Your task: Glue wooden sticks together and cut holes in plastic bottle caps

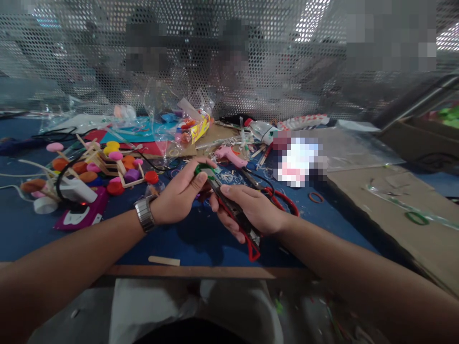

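My right hand point(260, 208) is wrapped round a red and black utility knife point(231, 210), its thumb resting along the top. The knife slants from the lower right up toward my left hand, over the blue table. Closed in a pinch, my left hand point(179, 191) holds a small green plastic piece point(202, 168), whose full shape is hidden by the fingers. The knife's front end meets or overlaps the green piece; whether the blade touches it I cannot tell. Just beyond both hands lies a pink glue gun point(231, 155).
On the left stand craft-stick pieces with coloured pompom-like blobs point(114, 155) and a purple power strip point(84, 210) with a white plug. A bottle point(263, 130) lies at the back. Cardboard point(380, 210) covers the right. A craft stick point(164, 261) lies by the front edge.
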Demonstrator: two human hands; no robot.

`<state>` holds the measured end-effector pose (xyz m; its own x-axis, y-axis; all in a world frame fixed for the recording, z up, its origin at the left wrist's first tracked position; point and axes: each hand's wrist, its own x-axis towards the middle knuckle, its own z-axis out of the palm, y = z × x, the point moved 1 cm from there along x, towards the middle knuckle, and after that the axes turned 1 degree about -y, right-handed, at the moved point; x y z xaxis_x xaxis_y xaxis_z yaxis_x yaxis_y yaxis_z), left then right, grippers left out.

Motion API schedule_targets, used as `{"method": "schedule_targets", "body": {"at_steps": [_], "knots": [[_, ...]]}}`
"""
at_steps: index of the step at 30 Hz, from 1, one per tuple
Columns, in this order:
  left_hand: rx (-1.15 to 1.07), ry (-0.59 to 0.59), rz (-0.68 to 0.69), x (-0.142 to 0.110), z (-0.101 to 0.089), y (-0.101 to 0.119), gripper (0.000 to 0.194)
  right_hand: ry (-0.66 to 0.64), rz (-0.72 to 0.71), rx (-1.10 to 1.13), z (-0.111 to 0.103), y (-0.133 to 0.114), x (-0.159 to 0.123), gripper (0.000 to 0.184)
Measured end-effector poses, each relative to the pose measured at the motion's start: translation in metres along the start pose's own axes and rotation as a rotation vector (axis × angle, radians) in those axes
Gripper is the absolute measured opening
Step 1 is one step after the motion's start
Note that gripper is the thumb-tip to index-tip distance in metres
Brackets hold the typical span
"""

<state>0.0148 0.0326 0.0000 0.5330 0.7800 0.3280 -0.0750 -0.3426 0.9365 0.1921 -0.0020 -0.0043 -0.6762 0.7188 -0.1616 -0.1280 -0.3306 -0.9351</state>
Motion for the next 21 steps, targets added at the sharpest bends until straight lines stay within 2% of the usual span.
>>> {"method": "schedule_targets", "body": {"at_steps": [6,9,18,21], "knots": [[-0.233,-0.011,-0.056,0.0,-0.004,-0.004,0.038,-0.013,-0.031,0.1,-0.004,-0.005,0.0,0.038],[-0.26,-0.017,-0.059,0.0,-0.006,-0.008,0.037,-0.011,-0.034,0.124,-0.004,-0.006,-0.001,0.038],[0.057,-0.014,0.005,0.002,-0.012,-0.008,0.041,-0.047,-0.03,0.109,-0.002,0.0,0.002,0.04],[0.212,0.014,0.086,0.003,-0.013,-0.005,0.039,-0.028,-0.04,0.094,-0.002,0.001,0.002,0.04]]}}
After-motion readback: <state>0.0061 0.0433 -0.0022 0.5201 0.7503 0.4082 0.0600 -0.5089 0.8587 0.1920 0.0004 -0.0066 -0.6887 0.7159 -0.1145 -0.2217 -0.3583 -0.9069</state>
